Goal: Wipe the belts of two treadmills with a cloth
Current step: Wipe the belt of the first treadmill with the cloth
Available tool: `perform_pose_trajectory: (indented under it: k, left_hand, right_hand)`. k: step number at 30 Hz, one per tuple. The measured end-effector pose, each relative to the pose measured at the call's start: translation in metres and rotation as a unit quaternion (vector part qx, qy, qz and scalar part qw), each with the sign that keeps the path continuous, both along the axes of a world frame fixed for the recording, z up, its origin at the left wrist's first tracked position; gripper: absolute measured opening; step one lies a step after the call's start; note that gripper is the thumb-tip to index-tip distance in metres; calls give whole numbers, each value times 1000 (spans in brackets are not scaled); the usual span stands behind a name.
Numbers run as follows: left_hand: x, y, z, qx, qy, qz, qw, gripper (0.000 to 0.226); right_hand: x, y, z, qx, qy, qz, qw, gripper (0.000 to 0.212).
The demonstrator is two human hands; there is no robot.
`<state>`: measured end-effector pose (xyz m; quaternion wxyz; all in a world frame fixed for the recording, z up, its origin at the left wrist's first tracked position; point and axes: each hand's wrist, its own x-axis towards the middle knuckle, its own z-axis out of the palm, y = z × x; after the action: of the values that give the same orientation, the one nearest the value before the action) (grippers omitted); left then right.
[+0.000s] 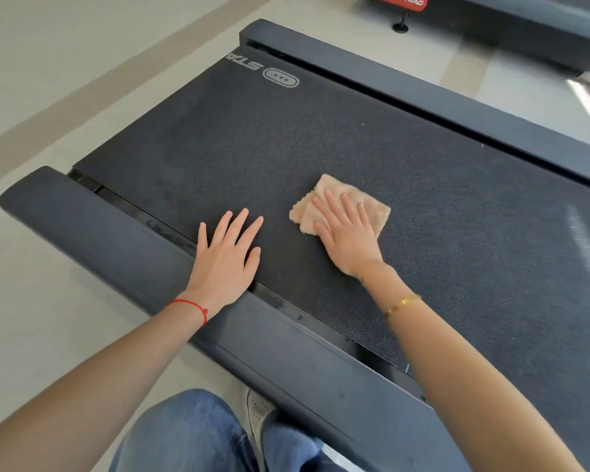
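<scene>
A black treadmill belt (286, 137) fills the middle of the view, with a white logo near its far end. A folded beige cloth (372, 207) lies on the belt. My right hand (346, 235) presses flat on the cloth with straight, spread fingers. My left hand (227, 258) rests flat on the bare belt beside the near side rail, fingers straight and spread, holding nothing. A second treadmill (525, 25) shows partly at the top right.
Dark grey side rails (92, 233) run along both edges of the belt. Pale floor with a tan stripe (48, 114) lies to the left. My knees in blue jeans (184, 434) and a white shoe are at the bottom, against the near rail.
</scene>
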<state>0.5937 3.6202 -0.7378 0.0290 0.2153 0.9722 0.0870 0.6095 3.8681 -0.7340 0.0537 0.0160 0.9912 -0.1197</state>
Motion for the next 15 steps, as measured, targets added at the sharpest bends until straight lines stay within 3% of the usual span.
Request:
perform_pose_trajectory:
  k: [3, 7, 10, 15]
  left_hand:
    - [1, 1, -2, 7, -1, 10, 1000, 56]
    - [2, 0, -3, 6, -2, 8, 1000, 56]
    - [2, 0, -2, 7, -1, 4, 1000, 56]
    - [5, -2, 1, 17, -11, 7, 1000, 55]
  right_hand:
    - [-15, -22, 2, 9, -8, -32, 999, 53]
    - [36, -47, 2, 9, 16, 87, 996, 53]
    - [71, -45, 2, -5, 15, 117, 993, 53]
    - [103, -10, 6, 14, 11, 65, 998, 53]
